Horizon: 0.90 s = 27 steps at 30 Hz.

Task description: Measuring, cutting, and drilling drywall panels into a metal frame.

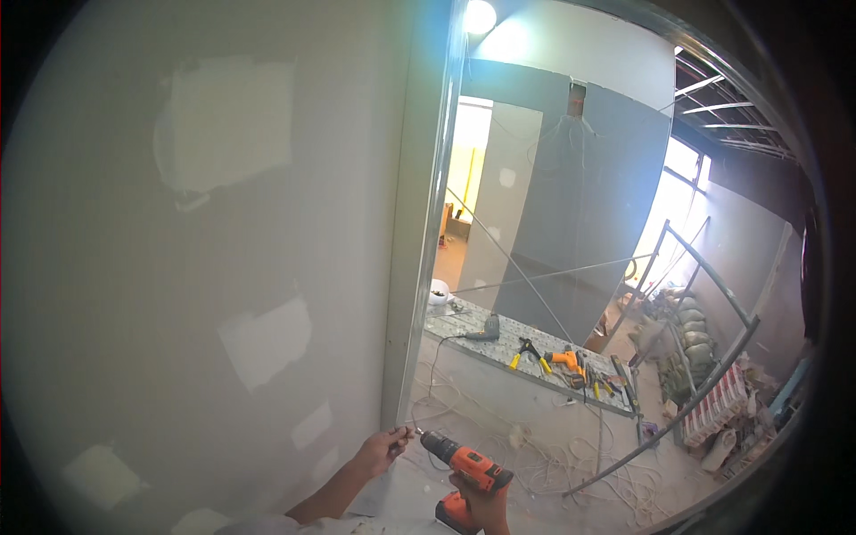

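My right hand (pixel 486 506) grips an orange and black cordless drill (pixel 475 464) by its handle, low in the middle of the view. The drill's nose points left, toward the foot of a metal-edged door jamb (pixel 403 330). Just ahead of the bit, my left hand (pixel 383 452) is closed in a pinch, its fingertips at or very near the tip. Whatever small thing those fingers hold is too small to make out.
A grey wall with pale filler patches (pixel 265 343) rises on the left. Beyond the jamb, a scaffold platform (pixel 513 357) carries a corded drill (pixel 487 330), yellow-handled pliers (pixel 530 354) and an orange power tool (pixel 566 359). Loose cables tangle over the floor. Stacked sacks (pixel 695 334) stand right.
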### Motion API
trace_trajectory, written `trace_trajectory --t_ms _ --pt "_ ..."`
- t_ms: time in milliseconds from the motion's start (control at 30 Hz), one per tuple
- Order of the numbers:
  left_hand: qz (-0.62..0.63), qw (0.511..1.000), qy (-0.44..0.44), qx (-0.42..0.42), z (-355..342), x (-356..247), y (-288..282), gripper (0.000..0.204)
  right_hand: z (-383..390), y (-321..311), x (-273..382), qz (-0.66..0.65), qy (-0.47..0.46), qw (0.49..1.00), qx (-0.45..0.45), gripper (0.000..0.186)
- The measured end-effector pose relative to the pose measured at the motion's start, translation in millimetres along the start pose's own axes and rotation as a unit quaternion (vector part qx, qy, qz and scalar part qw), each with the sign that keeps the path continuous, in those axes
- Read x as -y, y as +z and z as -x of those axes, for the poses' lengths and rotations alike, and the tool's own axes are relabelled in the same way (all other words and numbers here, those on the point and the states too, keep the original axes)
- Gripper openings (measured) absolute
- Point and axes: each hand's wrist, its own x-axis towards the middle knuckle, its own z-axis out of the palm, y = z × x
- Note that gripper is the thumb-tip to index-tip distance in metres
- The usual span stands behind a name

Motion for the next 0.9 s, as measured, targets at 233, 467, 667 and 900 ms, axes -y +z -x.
trace_trajectory --t_ms 233,467,667,900 --pt "0.201 0.979 0.008 0.03 -21 -9 -4 0.018 -8 11 -6 0.018 0.016 0.999 -0.032 0.025" --pt "0.16 0.983 0.074 0.045 -15 -60 49 0.016 -8 27 5 -0.046 0.029 0.998 -0.034 0.025" --pt "0.132 0.984 0.114 0.019 0 -71 74 0.017 -4 35 16 -0.018 0.019 0.999 -0.028 0.021" --pt "0.181 0.979 0.088 0.028 8 -66 81 0.017 -6 31 11 -0.004 0.031 0.999 -0.011 0.023"
